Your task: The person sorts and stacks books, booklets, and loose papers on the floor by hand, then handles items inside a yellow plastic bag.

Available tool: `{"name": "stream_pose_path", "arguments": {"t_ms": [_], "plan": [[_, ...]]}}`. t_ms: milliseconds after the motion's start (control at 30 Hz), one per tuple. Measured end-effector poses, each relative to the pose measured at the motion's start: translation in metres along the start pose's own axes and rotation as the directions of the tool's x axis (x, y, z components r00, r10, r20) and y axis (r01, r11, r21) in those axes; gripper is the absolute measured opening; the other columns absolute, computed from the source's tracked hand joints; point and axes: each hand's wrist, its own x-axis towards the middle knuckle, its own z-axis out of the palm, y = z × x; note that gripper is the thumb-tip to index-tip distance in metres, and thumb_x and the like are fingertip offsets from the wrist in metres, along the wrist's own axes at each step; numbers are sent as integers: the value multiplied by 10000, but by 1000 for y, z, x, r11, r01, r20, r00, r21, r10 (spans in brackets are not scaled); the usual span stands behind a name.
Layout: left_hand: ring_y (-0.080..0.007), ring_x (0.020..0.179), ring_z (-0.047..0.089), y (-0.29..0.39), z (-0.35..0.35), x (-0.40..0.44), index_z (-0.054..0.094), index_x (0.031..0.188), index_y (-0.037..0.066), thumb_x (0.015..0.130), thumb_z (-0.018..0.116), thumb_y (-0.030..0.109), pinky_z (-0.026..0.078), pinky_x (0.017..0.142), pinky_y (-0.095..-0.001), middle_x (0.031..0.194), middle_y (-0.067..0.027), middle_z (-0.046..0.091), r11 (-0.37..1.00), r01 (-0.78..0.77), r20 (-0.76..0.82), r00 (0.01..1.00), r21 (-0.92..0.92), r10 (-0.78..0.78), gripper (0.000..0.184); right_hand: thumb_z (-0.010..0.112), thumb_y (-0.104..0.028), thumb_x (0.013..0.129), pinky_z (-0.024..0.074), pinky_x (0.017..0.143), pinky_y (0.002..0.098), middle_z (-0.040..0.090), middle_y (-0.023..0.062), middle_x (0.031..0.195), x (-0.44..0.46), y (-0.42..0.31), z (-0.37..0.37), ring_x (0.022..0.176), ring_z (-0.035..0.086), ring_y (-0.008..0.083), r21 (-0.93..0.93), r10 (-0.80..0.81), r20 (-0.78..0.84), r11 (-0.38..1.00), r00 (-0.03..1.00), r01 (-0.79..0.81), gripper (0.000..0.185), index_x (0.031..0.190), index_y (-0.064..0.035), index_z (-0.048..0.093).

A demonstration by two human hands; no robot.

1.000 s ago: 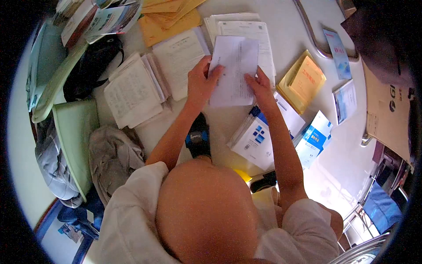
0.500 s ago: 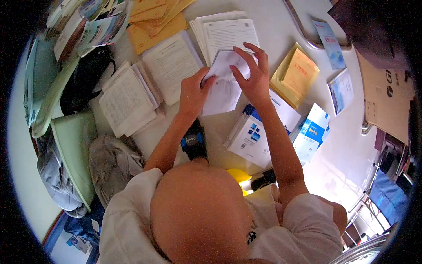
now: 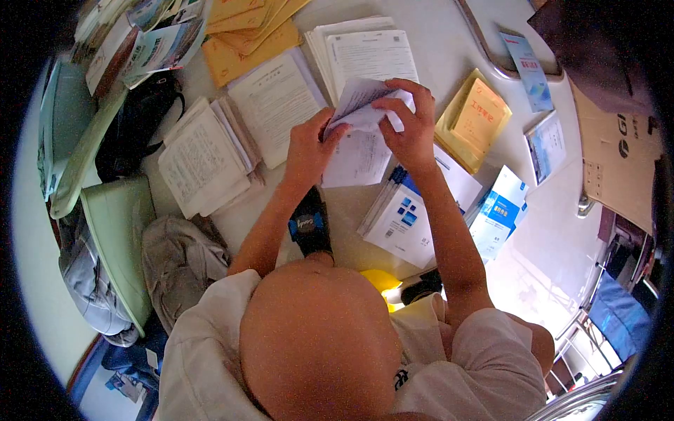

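Note:
In the middle of the table, a white printed sheet (image 3: 359, 105) is bent up between my hands. My left hand (image 3: 307, 144) pinches its left side between thumb and fingers. On the right, my right hand (image 3: 413, 130) has its fingers curled over the far right edge, gripping the paper. Below the lifted part lies more printed paper (image 3: 358, 160), partly covered; I cannot tell if it is the same sheet. Just beyond my hands rests a stack of printed sheets (image 3: 372, 52), and left of them is another printed stack (image 3: 272, 105).
Handwritten papers (image 3: 200, 161) lie at the left, with brown envelopes (image 3: 253, 45) behind. To the right are a yellow-brown envelope (image 3: 477, 116), white-and-blue booklets (image 3: 404, 221) and a blue booklet (image 3: 500, 210). A cardboard box (image 3: 611, 151) stands at the far right.
The sheet's far right part has been folded up and over toward me. My right hand's fingers, spread before, have curled onto its edge. My left hand has barely moved.

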Motion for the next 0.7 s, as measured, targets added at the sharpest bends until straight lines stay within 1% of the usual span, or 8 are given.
{"name": "stream_pose_path", "arguments": {"t_ms": [67,133,200,300,433,500,633,700], "plan": [[-252,712,698,-8,-1,1,610,1199,26,903,712,218,509,632,-338,791,-144,691,988,78,73,995,-130,-69,367,732,29,731,447,997,444,646,76,1188,-1,5,-5,1126,589,279,-27,-21,33,999,999,22,292,994,-91,688],[-225,720,700,-25,2,7,578,1278,44,923,696,230,511,644,-321,809,-110,696,953,165,150,980,-253,-130,418,716,-22,779,449,950,441,663,102,1126,-3,20,-10,1072,613,304,197,142,142,966,980,-169,221,977,-116,688],[-189,751,702,-39,3,14,475,1409,87,972,629,245,519,678,-294,917,-60,686,592,350,275,937,-726,-217,490,656,-55,910,495,845,358,647,84,984,-1,27,-16,877,630,207,362,179,120,908,977,-211,130,1038,-56,632],[-220,874,706,-36,-10,12,434,1444,102,1004,570,328,530,767,-312,1038,-93,676,677,448,471,866,-584,-166,513,599,-61,967,472,778,248,605,15,954,-2,40,-32,861,553,89,616,377,163,683,912,-393,118,1083,-41,587],[-246,1001,683,-18,-10,4,431,1448,110,1011,466,520,527,821,-342,1106,-135,678,750,399,534,842,-527,-74,601,507,-67,1000,469,852,286,623,63,981,-3,54,-42,910,584,144,712,504,89,571,859,-409,100,1081,-21,544],[-261,1112,640,-8,-7,4,437,1446,103,981,310,682,501,904,-377,1208,-167,658,482,474,517,855,-737,-52,753,521,-61,992,461,862,291,620,72,989,-4,56,-48,937,580,154,815,503,185,402,844,-418,102,1076,-17,557],[-298,1188,601,2,-6,13,426,1456,84,940,221,756,446,1016,-482,1321,-168,610,428,603,652,757,-673,-42,871,629,-86,939,489,848,322,666,61,1000,0,49,-54,942,625,183,617,347,290,644,892,-452,165,1097,-44,615],[-299,1227,575,-1,-3,25,468,1423,53,929,251,770,404,1069,-456,1343,-165,596,610,517,674,737,-601,40,897,647,-109,932,484,880,334,674,80,1051,0,51,-51,995,629,209,477,263,360,773,895,-419,193,1114,-47,625]]}}
